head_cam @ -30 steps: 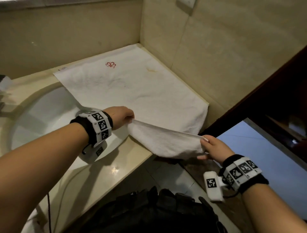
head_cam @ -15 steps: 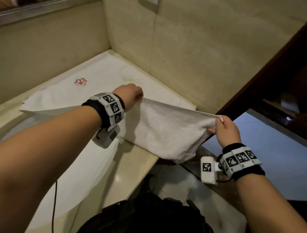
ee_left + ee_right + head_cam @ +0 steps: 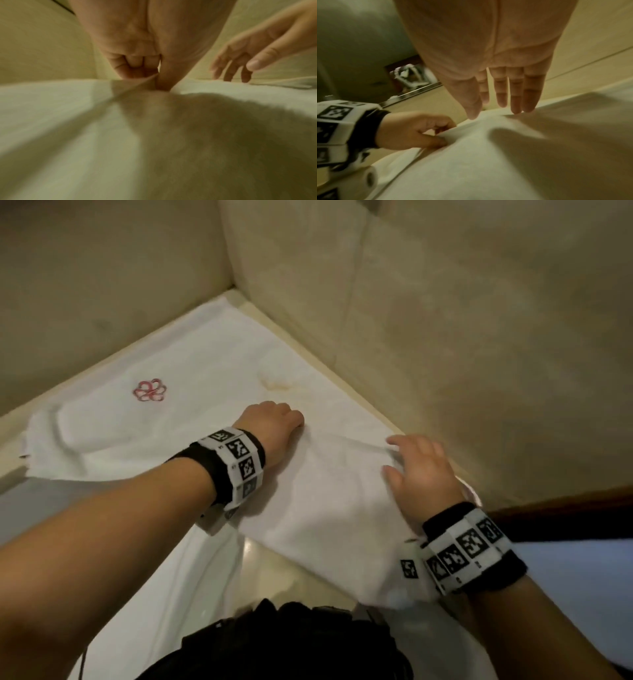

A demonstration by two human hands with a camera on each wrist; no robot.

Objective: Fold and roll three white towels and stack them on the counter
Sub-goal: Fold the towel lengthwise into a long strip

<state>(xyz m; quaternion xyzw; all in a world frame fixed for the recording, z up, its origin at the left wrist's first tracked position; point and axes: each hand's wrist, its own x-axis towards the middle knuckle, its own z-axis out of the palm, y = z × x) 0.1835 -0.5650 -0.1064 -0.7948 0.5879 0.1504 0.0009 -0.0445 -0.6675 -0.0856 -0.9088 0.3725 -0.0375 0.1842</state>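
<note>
Nearest, at six o'clock, the folded white terry towel (image 3: 329, 508) overhangs the beige stone counter (image 3: 274, 559) edge; it looks soft, light and limp, likely to sag unless taken by corners or hem. At two o'clock on it the right hand (image 3: 419, 470) hovers with fingers spread, holding nothing. At eleven o'clock the left hand (image 3: 274, 422) pinches the folded edge. Beyond, the rest lies flat with a red embroidered flower (image 3: 149, 390).
</note>
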